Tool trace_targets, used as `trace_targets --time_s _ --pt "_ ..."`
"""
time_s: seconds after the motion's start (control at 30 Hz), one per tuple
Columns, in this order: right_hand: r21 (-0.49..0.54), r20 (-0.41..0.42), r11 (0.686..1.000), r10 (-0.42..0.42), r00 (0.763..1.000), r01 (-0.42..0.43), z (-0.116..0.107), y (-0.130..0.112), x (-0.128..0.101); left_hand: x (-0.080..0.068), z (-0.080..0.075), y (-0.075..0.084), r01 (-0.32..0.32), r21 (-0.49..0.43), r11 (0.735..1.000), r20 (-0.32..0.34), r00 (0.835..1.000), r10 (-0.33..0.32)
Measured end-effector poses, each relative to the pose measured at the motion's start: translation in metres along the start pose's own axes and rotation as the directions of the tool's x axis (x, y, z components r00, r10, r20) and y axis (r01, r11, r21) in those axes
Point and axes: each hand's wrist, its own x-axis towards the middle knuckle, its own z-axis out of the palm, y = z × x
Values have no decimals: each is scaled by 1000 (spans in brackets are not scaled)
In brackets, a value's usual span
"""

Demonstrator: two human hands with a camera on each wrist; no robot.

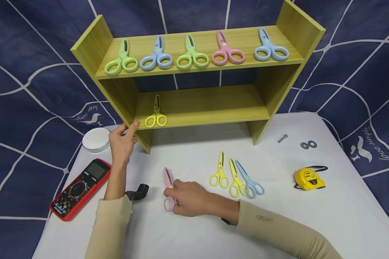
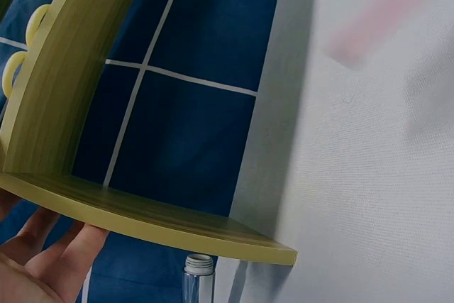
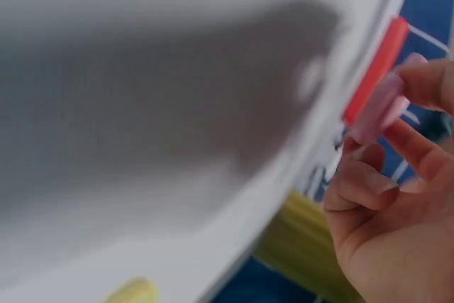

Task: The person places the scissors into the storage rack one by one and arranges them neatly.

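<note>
My left hand (image 1: 128, 131) grips the front edge of the left side panel of an olive wooden shelf (image 1: 94, 46), thumb in front at the lower board's corner; in the left wrist view its fingers (image 2: 74, 250) lie against the panel (image 2: 64, 104). Low on the white table, my right hand (image 1: 174, 196) pinches the handles of pink scissors (image 1: 167, 181), which lie flat, blades pointing away. The right wrist view shows fingers (image 3: 397, 147) curled on the pink handle (image 3: 379, 108). Yellow scissors (image 1: 156, 116) lie on the lower board.
Several pastel scissors line the top board (image 1: 194, 54). Two yellow scissors (image 1: 219, 172) and a blue pair (image 1: 251, 181) lie right of my right hand. A red multimeter (image 1: 81, 189), white disc (image 1: 96, 139), black clip (image 1: 137, 191), yellow tape measure (image 1: 309, 178), bolt (image 1: 282, 138) and washers (image 1: 308, 145) lie around.
</note>
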Motion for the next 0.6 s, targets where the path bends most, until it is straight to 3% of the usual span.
trace_targets --time_s 0.1,0.2,0.4,0.6 --pt "47 -119 999 -4 993 9 -17 4 -4 0 1 0 3 -3 1000 -2 1000 -3" --pt "88 -243 996 2 970 20 -34 7 -7 0 1 0 7 -2 1000 -6 1000 -7" --pt "140 -484 990 51 874 19 -59 17 -9 1 1 -1 2 10 1000 -10 1000 -2" --pt "127 -615 992 72 785 8 -68 28 -7 1 1 -1 -3 3 1000 -10 1000 3"
